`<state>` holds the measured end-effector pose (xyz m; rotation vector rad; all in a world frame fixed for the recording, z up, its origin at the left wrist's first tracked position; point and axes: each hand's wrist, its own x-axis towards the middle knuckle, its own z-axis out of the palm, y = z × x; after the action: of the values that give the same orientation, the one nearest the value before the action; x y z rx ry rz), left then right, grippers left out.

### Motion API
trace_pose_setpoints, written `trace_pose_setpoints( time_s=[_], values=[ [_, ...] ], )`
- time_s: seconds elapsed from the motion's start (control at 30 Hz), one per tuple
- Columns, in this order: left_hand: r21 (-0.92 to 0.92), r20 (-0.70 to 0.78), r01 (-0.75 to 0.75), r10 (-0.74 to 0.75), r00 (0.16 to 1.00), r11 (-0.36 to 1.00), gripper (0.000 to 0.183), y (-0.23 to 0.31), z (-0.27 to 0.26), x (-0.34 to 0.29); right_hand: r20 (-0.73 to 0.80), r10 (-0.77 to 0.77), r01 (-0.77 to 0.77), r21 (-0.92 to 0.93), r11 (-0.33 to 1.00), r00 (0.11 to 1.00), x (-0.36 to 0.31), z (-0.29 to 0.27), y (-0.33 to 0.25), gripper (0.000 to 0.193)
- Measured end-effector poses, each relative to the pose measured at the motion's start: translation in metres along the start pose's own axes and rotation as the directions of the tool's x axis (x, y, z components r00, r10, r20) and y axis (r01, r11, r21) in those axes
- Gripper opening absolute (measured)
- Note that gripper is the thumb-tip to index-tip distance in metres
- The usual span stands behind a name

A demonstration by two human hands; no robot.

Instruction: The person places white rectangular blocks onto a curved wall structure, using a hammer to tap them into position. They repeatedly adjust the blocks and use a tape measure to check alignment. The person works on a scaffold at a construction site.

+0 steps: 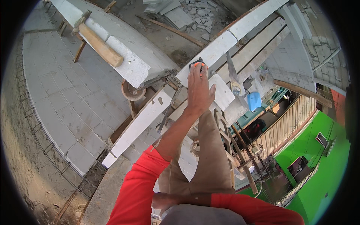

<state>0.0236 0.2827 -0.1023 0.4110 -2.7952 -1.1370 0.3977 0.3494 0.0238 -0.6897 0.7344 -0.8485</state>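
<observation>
Stretched out ahead, my left hand point(199, 89) is closed over a small black and orange thing point(197, 63) at the end of a white block beam point(219, 48). Its kind is mostly hidden by the fingers. Just right of the wrist sits a loose white block point(221, 92). My right hand point(164, 201) rests low by my waist, above my brown trousers point(210, 150), and its fingers cannot be made out. A wooden-handled hammer point(100, 44) lies on top of the thick white block wall point(129, 63) at the upper left.
Another white beam point(140, 123) slants down to the left, beside a round bucket point(132, 91). To the right are a long tapering grey tool point(232, 75), a blue object point(254, 101) and a wooden ladder point(225, 135). Broken blocks point(198, 17) lie beyond.
</observation>
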Motion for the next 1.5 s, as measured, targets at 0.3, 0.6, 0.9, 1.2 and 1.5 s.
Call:
trace_pose_setpoints(
  time_s=[0.3,0.6,0.9,1.2,1.5],
  values=[
    [-0.168,0.389,0.610,-0.516,0.763,0.774,0.035,-0.025,-0.240,-0.252,-0.138,0.282,-0.312,-0.327,0.892,0.950,0.007,-0.015,-0.048,0.039],
    [-0.729,-0.160,0.684,-0.969,-0.190,-0.014,0.035,-0.001,-0.316,-0.470,-0.336,-0.201,-0.022,-0.557,0.830,0.920,0.084,-0.021,-0.090,0.020],
    [-0.996,-0.046,-0.064,-0.989,-0.142,0.055,0.040,0.010,-0.281,-0.506,-0.068,-0.078,0.019,-0.618,0.786,0.995,0.117,0.028,-0.109,0.020],
    [-0.982,-0.071,-0.150,-0.957,-0.281,0.117,0.026,0.018,-0.291,-0.527,0.043,0.037,0.006,-0.731,0.682,0.998,0.124,0.029,-0.120,0.013],
    [-0.917,-0.170,-0.337,-0.974,-0.150,0.212,0.008,0.018,-0.318,-0.537,0.040,0.363,-0.280,-0.558,0.781,0.931,0.144,0.060,-0.169,0.014]
  ],
)
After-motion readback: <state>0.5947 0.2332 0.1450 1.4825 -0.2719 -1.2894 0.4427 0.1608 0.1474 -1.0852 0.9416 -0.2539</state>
